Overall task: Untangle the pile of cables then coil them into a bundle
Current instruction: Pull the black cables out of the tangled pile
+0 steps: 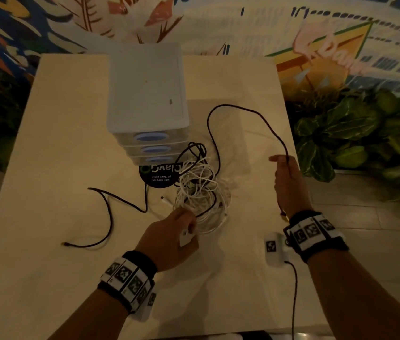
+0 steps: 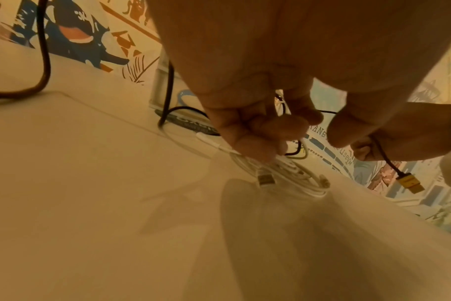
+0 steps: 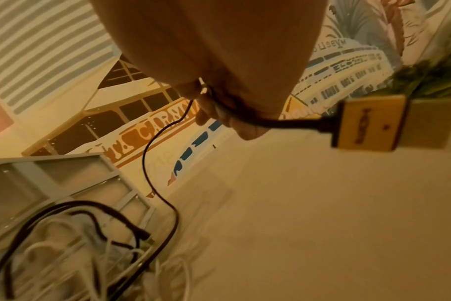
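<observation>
Right hand (image 1: pixel 288 185) is closed round a dark cable (image 1: pixel 238 111) near its yellow plug (image 3: pixel 371 124), raised off to the right of the pile (image 1: pixel 200 192). Probably to draw that cable out sideways so it slides free of the knot. The cable arcs up over the bench (image 1: pixel 59 143) and drops back into the pile, so it isn't clear of it yet.

Left hand (image 1: pixel 169 238) sits at the pile's near edge, fingers (image 2: pixel 255 130) curled and pinching strands, likely pinning the pile so it doesn't drag along with the pull. Exactly which strands it pinches, cannot tell.

Pile is mid-bench, just in front of a white drawer unit (image 1: pixel 147 94) and partly over a dark round sticker (image 1: pixel 159 176). Mostly thin white cables in loose overlapping loops, dark ones threaded through, a white connector (image 2: pixel 265 180) lying on top. A second dark cable (image 1: pixel 107 209) trails left across the bench, loose, plug end lying flat.

Untangling stage; no coiling started.
</observation>
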`<state>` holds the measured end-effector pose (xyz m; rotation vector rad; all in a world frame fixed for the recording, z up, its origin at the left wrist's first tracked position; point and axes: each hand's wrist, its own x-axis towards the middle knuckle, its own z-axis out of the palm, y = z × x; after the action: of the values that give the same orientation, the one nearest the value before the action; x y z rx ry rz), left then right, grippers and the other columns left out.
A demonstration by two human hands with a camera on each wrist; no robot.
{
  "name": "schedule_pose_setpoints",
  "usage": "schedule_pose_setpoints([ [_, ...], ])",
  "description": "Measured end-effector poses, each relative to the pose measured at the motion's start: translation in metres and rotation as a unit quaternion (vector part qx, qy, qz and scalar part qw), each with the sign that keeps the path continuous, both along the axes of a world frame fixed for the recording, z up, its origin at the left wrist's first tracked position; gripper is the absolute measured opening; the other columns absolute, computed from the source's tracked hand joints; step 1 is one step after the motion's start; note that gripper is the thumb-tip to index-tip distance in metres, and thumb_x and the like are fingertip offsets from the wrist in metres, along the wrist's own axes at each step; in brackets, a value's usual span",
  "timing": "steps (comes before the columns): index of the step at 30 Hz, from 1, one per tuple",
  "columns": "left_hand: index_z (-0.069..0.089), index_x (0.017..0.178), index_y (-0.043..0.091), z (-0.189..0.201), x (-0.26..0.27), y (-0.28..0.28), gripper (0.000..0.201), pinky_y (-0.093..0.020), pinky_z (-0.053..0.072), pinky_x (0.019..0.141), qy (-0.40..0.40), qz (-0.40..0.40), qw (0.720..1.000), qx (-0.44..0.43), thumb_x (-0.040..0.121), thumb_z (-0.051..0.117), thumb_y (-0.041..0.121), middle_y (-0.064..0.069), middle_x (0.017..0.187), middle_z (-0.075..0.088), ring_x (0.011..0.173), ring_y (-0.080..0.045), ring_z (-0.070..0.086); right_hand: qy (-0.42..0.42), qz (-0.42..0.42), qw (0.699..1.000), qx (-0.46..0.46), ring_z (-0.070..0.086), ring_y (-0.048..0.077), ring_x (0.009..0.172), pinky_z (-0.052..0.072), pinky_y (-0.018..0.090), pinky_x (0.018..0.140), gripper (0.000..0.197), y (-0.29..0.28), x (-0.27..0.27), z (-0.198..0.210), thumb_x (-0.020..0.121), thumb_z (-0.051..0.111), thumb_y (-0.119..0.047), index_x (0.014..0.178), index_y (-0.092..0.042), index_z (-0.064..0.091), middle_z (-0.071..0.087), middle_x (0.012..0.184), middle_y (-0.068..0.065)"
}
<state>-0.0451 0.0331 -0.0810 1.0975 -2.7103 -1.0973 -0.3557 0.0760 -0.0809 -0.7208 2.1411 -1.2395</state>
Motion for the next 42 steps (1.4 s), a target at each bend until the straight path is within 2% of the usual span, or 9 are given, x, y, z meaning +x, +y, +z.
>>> schedule_pose_setpoints([
  [4,0.046,0.100,0.035,0.003,0.002,-0.005,0.020,-0.013,0.028,0.049,-0.006,0.054,0.998,0.023,0.095,0.056,0.051,0.022,0.070,0.051,0.060,0.003,0.053,-0.027,0.036,0.998,0.043,0.046,0.013,0.064,0.040,0.030,0.064,0.037,-0.016,-0.006,-0.005,0.109,0.033,-0.029,0.106,-0.021,0.069,0.050,0.070,0.000],
  [9,0.048,0.115,0.038,0.001,0.002,-0.014,0.020,-0.011,0.031,0.051,-0.013,0.047,0.999,0.018,0.097,0.050,0.047,0.024,0.098,0.068,0.057,0.004,0.055,-0.126,0.078,0.976,0.158,0.057,0.015,0.067,0.053,0.029,0.056,0.027,-0.043,0.030,-0.015,0.100,0.058,-0.038,0.086,-0.019,0.070,0.057,0.076,-0.001],
  [12,0.050,0.122,0.039,-0.002,0.003,-0.013,0.025,-0.009,0.032,0.053,-0.033,0.024,0.999,0.010,0.098,0.051,0.044,0.022,0.106,0.070,0.062,0.014,0.053,-0.058,0.144,0.961,0.230,0.065,0.019,0.069,0.054,0.028,0.054,0.049,-0.055,0.052,-0.022,0.090,0.065,-0.057,0.087,-0.009,0.073,0.070,0.080,0.005],
  [16,0.050,0.121,0.042,-0.002,0.003,-0.011,0.024,-0.009,0.029,0.052,-0.040,0.026,0.999,0.008,0.098,0.049,0.046,0.034,0.091,0.064,0.054,0.003,0.053,-0.018,0.134,0.968,0.212,0.060,0.017,0.070,0.045,0.028,0.063,0.043,-0.065,0.061,-0.028,0.085,0.072,-0.057,0.081,-0.014,0.069,0.065,0.072,-0.001],
  [21,0.055,0.109,0.043,0.013,0.002,-0.019,0.011,-0.011,0.029,0.049,0.007,0.083,0.997,0.000,0.100,0.053,0.036,0.043,0.074,0.054,0.054,-0.003,0.055,-0.117,0.110,0.977,0.138,0.060,0.016,0.066,0.054,0.037,0.065,0.025,-0.068,0.060,-0.035,0.086,0.075,-0.049,0.090,-0.024,0.072,0.066,0.069,-0.006],
  [25,0.053,0.106,0.038,0.016,0.002,-0.042,0.008,-0.023,0.035,0.049,0.019,0.196,0.979,-0.046,0.099,0.054,0.037,0.029,0.084,0.060,0.052,-0.007,0.054,-0.246,0.108,0.960,0.078,0.036,0.013,0.049,0.035,0.028,0.050,0.021,-0.054,0.055,-0.031,0.099,0.064,-0.033,0.087,-0.016,0.065,0.039,0.049,-0.010],
  [31,0.056,0.129,0.026,0.007,-0.009,-0.067,0.034,-0.027,0.042,0.072,-0.056,0.185,0.981,-0.018,0.096,0.059,0.035,0.013,0.112,0.067,0.069,-0.009,0.051,-0.282,0.114,0.951,0.058,0.056,0.006,0.053,0.052,0.029,0.068,0.023,-0.042,0.053,-0.025,0.104,0.055,-0.025,0.095,-0.009,0.068,0.059,0.053,-0.013],
  [36,0.053,0.138,0.020,0.006,-0.032,-0.074,0.041,-0.040,0.052,0.094,-0.042,0.179,0.982,0.044,0.098,0.053,0.030,0.001,0.127,0.066,0.109,-0.024,0.065,-0.220,0.196,0.951,0.097,0.062,0.016,0.062,0.056,0.039,0.075,0.027,-0.044,0.046,-0.028,0.098,0.064,-0.039,0.090,-0.018,0.077,0.067,0.062,-0.002],
  [42,0.057,0.129,0.020,0.004,-0.041,-0.077,0.031,-0.041,0.059,0.068,0.010,0.274,0.943,0.190,0.102,0.041,0.018,-0.008,0.110,0.070,0.075,-0.032,0.071,-0.121,0.292,0.939,0.132,0.070,0.019,0.072,0.059,0.041,0.077,0.010,-0.043,0.040,-0.035,0.096,0.067,-0.030,0.089,-0.026,0.072,0.074,0.078,0.003],
])
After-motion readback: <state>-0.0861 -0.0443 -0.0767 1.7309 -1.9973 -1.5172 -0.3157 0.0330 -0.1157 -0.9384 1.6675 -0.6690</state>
